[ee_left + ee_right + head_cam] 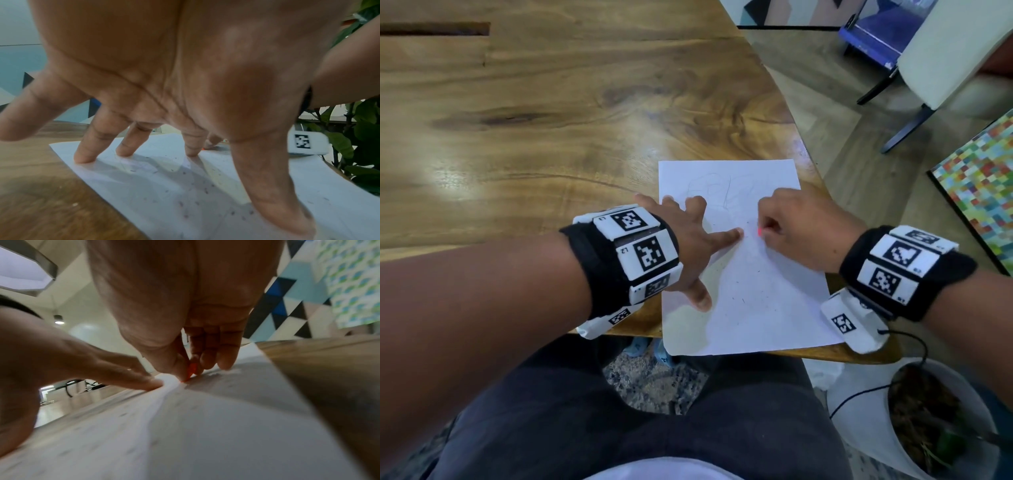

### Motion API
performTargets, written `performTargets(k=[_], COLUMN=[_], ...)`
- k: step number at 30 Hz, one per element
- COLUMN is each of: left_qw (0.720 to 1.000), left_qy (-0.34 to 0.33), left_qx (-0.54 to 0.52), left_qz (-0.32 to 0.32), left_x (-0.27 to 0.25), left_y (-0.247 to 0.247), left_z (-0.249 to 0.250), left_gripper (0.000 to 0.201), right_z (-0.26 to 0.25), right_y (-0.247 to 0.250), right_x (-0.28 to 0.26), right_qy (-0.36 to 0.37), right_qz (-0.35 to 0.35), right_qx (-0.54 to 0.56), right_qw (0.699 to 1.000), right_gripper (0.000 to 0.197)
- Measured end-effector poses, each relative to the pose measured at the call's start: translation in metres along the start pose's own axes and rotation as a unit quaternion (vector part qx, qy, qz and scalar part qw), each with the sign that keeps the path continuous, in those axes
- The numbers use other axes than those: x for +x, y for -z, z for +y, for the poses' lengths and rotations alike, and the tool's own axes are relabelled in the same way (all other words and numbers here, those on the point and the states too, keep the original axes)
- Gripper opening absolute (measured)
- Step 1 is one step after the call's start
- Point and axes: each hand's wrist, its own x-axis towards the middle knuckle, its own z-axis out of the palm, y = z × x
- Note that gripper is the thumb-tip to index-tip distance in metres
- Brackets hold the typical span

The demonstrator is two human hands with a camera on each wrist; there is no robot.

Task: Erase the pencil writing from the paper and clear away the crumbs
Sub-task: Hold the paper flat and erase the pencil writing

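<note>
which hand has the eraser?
The right hand pinches the small red eraser against the paper; the left hand only presses the sheet with spread fingers.

The paper is white, with faint grey pencil lines at its far end and dark crumbs speckling its near half. On it, an orange-red eraser shows. Under the paper, the worktop is golden-brown wood with darker grain streaks. Beside the paper, black wristbands carry white tiles with black square codes.
</note>
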Motion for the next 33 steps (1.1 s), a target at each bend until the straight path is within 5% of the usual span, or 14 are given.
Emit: performTargets(k=[4, 11, 17, 19, 26, 33], left_qw=[1.0, 1.0, 1.0, 1.0, 1.0, 1.0], left_qy=[0.008, -0.004, -0.016, -0.023, -0.026, -0.027], left_qx=[-0.01, -0.026, 0.005, 0.004, -0.001, 0.0], left_qz=[0.001, -0.011, 0.008, 0.006, -0.001, -0.003], left_x=[0.0, 0.0, 0.0, 0.001, 0.003, 0.002], left_y=[-0.001, -0.003, -0.007, -0.006, -0.005, -0.001], left_z=[0.002, 0.005, 0.005, 0.005, 0.008, 0.009], left_gripper=[0.123, 0.13, 0.128, 0.129, 0.132, 0.131], right_z=[0.002, -0.037, 0.003, 0.001, -0.038, 0.008], right_y=[-0.002, -0.014, -0.003, -0.005, -0.017, -0.003], right_x=[0.002, -0.032, -0.001, 0.0, -0.034, -0.005], right_qy=[-0.021, 0.161, -0.009, -0.013, 0.166, -0.019], right_qz=[0.013, -0.036, 0.016, 0.023, -0.024, 0.006], right_qx=[-0.014, 0.014, 0.004, -0.012, 0.018, 0.004], right_qw=[1.0, 0.986, 1.0, 1.0, 0.986, 1.0], right_gripper=[0.009, 0.016, 0.007, 0.008, 0.01, 0.009])
